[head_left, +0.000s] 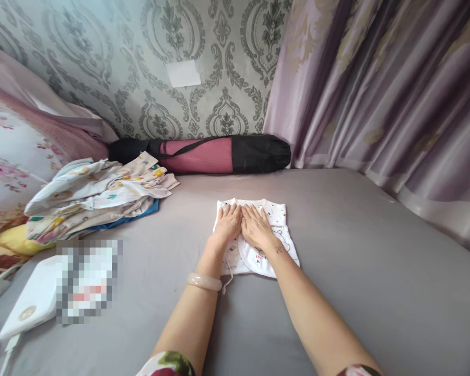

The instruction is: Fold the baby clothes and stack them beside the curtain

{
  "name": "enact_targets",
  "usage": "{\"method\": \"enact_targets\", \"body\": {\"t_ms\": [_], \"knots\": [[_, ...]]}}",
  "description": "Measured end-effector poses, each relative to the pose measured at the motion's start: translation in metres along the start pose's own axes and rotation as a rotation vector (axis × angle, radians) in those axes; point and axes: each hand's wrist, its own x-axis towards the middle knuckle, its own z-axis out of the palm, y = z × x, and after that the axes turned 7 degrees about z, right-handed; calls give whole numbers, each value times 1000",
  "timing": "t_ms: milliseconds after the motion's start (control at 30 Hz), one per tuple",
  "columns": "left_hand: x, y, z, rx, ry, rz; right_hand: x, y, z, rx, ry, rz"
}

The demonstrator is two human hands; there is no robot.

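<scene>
A white cotton baby garment (258, 261), printed with small motifs and a line-drawn figure, lies folded on the grey bed sheet (337, 292). Both hands rest flat on its upper part, side by side with the fingers pointing away from me. My left hand (227, 223) presses on the left half, fingers outstretched. My right hand (256, 225) lies just right of it, also flat, partly covering the drawn figure. A thin white drawstring (227, 279) hangs out of the garment's near edge onto the sheet. The cloth beneath my palms is hidden.
To the left sits a pile of printed clothes (97, 193) beside a floral pillow (15, 151). A white device (39, 292) with cables and a blurred item (90, 282) lie nearer me. A pink and black rolled bag (203, 155) lines the wall; purple curtains (360, 89) hang right.
</scene>
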Motion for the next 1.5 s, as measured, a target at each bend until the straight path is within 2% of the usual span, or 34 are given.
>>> {"method": "enact_targets", "body": {"t_ms": [233,433,667,833,1000,1233,1500], "knots": [[0,0,-2,-7,-9,-11,1,1,1,12,6,4],[1,3,-1,53,133,-90,0,-1,-1,26,106,103],[1,2,5,73,78,-134,0,0,3,13,56,152],[1,3,3,89,107,-127,0,0,0,25,46,148],[1,2,2,140,200,-178,2,3,-3,16,73,205],[-1,-4,9,152,169,-207,3,6,0,-2,32,256],[-2,-3,-4,88,175,-208,4,9,-4,33,56,285]]}}
